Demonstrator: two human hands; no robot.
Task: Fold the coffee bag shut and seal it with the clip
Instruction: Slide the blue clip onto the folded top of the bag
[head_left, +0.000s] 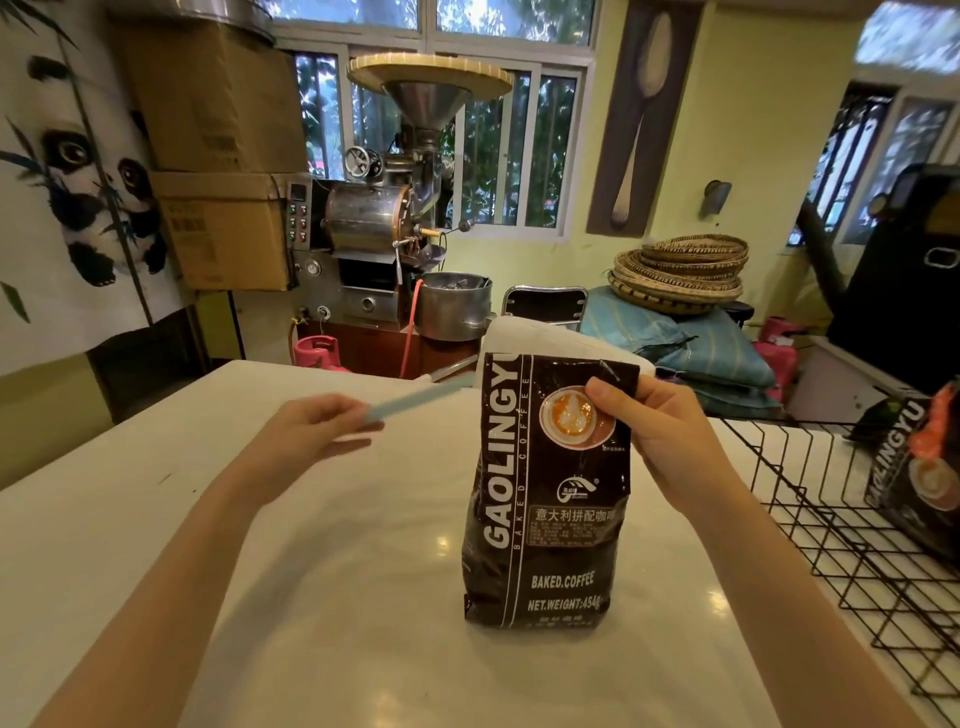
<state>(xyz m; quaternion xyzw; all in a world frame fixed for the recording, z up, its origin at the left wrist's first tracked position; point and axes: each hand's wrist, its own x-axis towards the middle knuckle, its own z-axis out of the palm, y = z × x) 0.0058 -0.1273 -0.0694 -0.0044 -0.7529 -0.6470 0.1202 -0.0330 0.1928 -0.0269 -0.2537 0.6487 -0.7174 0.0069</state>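
Note:
A black coffee bag (545, 493) stands upright on the white table (337, 597), right of centre. My right hand (660, 426) pinches the bag's upper right corner, thumb on the front face near the printed cup. The bag's top edge looks flattened and upright. My left hand (311, 431) is in the air to the left of the bag and holds a long, thin, light blue clip (415, 400) by one end. The clip is motion-blurred and points up and right toward the bag's top, without touching it.
A black wire basket (852, 519) sits on the table at the right, with a second coffee bag (919, 467) lying in it. Beyond the table's far edge stand a coffee roaster (374, 228), a pink gas cylinder (317, 353) and stacked woven trays (680, 270).

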